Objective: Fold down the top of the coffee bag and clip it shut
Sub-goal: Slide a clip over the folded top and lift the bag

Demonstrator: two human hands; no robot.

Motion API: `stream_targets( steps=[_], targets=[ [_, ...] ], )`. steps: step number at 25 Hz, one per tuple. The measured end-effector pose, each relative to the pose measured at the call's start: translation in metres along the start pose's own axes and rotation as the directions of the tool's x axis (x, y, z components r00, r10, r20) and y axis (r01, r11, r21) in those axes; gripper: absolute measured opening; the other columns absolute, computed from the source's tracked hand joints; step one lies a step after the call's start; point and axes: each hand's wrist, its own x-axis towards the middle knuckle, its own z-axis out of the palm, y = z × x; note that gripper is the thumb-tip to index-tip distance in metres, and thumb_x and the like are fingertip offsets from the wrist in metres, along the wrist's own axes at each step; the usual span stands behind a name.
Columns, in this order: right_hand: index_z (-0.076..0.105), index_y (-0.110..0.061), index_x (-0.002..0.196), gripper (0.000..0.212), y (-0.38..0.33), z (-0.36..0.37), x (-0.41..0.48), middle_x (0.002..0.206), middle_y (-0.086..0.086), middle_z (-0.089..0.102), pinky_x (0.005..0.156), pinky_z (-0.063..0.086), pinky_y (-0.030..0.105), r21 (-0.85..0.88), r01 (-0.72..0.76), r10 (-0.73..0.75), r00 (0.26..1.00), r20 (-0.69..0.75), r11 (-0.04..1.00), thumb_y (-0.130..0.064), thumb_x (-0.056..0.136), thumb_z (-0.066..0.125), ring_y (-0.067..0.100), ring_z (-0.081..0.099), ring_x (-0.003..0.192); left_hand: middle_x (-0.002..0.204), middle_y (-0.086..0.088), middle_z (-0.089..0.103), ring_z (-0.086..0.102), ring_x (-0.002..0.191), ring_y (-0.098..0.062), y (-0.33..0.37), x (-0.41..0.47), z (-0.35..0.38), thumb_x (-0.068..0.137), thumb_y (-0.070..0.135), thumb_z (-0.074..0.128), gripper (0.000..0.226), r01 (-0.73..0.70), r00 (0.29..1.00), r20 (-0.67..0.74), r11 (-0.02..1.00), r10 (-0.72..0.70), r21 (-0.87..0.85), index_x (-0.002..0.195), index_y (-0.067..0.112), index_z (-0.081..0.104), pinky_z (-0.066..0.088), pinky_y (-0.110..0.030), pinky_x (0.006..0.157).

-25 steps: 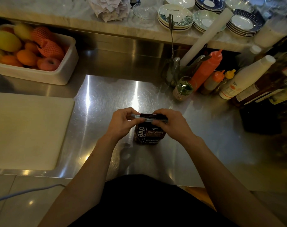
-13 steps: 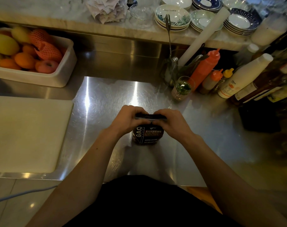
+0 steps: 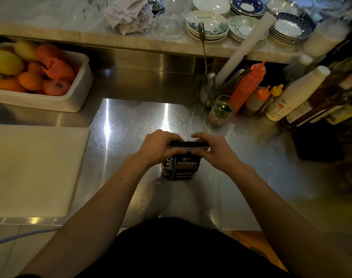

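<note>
A dark coffee bag is standing upright on a steel worktop, a little in from the worktop's near edge and right in front of the person. Its top is folded down into a flat dark strip. The left hand is curling over the left end of that fold, fingers pressed together and pinching it. The right hand is pinching the right end the same way, thumb under and fingers over. Whether a clip is on the fold cannot be told.

Bare steel is lying open around the bag on all sides. To the bag's left, a pale cutting board is reaching the worktop's near edge. Beyond the bag and to its left, a white tub of fruit is sitting well apart. Beyond the bag and to its right, a small glass, an orange squeeze bottle and a white bottle are crowding together.

Compared with a second ago, the hands have closed in over the fold and pressed it lower against the bag's body; the bag itself has stayed in place.

The steel is catching bright streaks of light. Beyond the bag, a raised marble ledge is carrying stacked plates and crumpled paper.
</note>
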Motion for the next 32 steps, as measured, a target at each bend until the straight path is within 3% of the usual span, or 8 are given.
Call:
stream_targets(
  steps=[6, 9, 12, 15, 22, 27, 32],
  targets=[
    [0.072, -0.014, 0.101, 0.018, 0.005, 0.002, -0.004, 0.087, -0.008, 0.070, 0.079, 0.048, 0.015, 0.034, -0.008, 0.011, 0.996, -0.086, 0.999, -0.010, 0.084, 0.069, 0.006, 0.064, 0.081, 0.094, 0.005, 0.074, 0.065, 0.085, -0.010, -0.006, 0.000, -0.001, 0.080, 0.040, 0.074, 0.030, 0.023, 0.999, 0.032, 0.994, -0.020, -0.103, 0.104, 0.024, 0.072, 0.052, -0.035, 0.077],
    [0.071, -0.014, 0.102, 0.019, 0.014, -0.002, -0.008, 0.088, -0.008, 0.069, 0.080, 0.047, 0.006, 0.121, -0.043, 0.051, 0.997, -0.062, 0.992, -0.010, 0.084, 0.070, -0.004, 0.064, 0.080, 0.089, 0.002, 0.074, 0.066, 0.081, -0.007, -0.017, -0.007, -0.005, 0.078, 0.029, 0.078, 0.026, 0.047, 0.999, 0.000, 0.971, -0.048, -0.235, 0.099, 0.016, 0.075, 0.050, -0.023, 0.075],
    [0.071, -0.013, 0.100, 0.016, 0.020, 0.000, -0.011, 0.088, -0.003, 0.071, 0.082, 0.050, 0.014, 0.160, -0.067, 0.084, 0.992, -0.098, 0.985, -0.009, 0.085, 0.069, 0.003, 0.066, 0.084, 0.084, 0.009, 0.073, 0.066, 0.080, 0.000, -0.018, -0.014, -0.003, 0.078, 0.026, 0.078, 0.020, 0.054, 0.998, -0.024, 0.952, -0.064, -0.300, 0.097, 0.018, 0.076, 0.045, -0.011, 0.072],
    [0.071, -0.011, 0.100, 0.016, 0.022, 0.004, -0.011, 0.089, -0.001, 0.071, 0.082, 0.050, 0.011, 0.199, -0.084, 0.112, 0.985, -0.131, 0.976, -0.007, 0.084, 0.069, 0.012, 0.067, 0.087, 0.086, 0.012, 0.072, 0.067, 0.084, -0.001, -0.019, -0.017, -0.001, 0.080, 0.025, 0.076, 0.018, 0.066, 0.995, -0.053, 0.939, -0.089, -0.337, 0.098, 0.021, 0.075, 0.048, -0.013, 0.077],
    [0.072, -0.014, 0.100, 0.017, 0.024, 0.009, -0.009, 0.090, 0.001, 0.073, 0.080, 0.052, 0.013, 0.304, -0.121, 0.168, 0.977, -0.133, 0.945, -0.007, 0.085, 0.069, 0.007, 0.068, 0.084, 0.083, -0.002, 0.074, 0.071, 0.079, -0.011, -0.028, -0.027, 0.000, 0.080, 0.022, 0.077, 0.015, 0.125, 0.971, -0.123, 0.873, -0.205, -0.472, 0.092, 0.013, 0.075, 0.056, -0.021, 0.074],
    [0.072, -0.012, 0.101, 0.017, 0.030, 0.011, -0.014, 0.092, 0.006, 0.074, 0.084, 0.056, 0.028, 0.386, -0.148, 0.225, 0.961, -0.163, 0.911, -0.008, 0.084, 0.069, 0.015, 0.071, 0.087, 0.084, 0.003, 0.074, 0.071, 0.079, -0.001, -0.028, -0.031, -0.006, 0.081, 0.015, 0.075, 0.014, 0.115, 0.958, -0.160, 0.828, -0.240, -0.549, 0.095, 0.012, 0.074, 0.050, -0.009, 0.071],
    [0.071, -0.015, 0.107, 0.021, 0.026, 0.018, -0.018, 0.095, 0.001, 0.075, 0.081, 0.056, 0.023, 0.415, -0.161, 0.259, 0.947, -0.190, 0.895, -0.010, 0.087, 0.067, 0.009, 0.071, 0.084, 0.084, 0.000, 0.075, 0.072, 0.080, -0.008, -0.030, -0.030, -0.007, 0.082, 0.019, 0.074, 0.011, 0.137, 0.964, -0.122, 0.831, -0.238, -0.538, 0.092, 0.016, 0.073, 0.051, -0.012, 0.072]
  ],
)
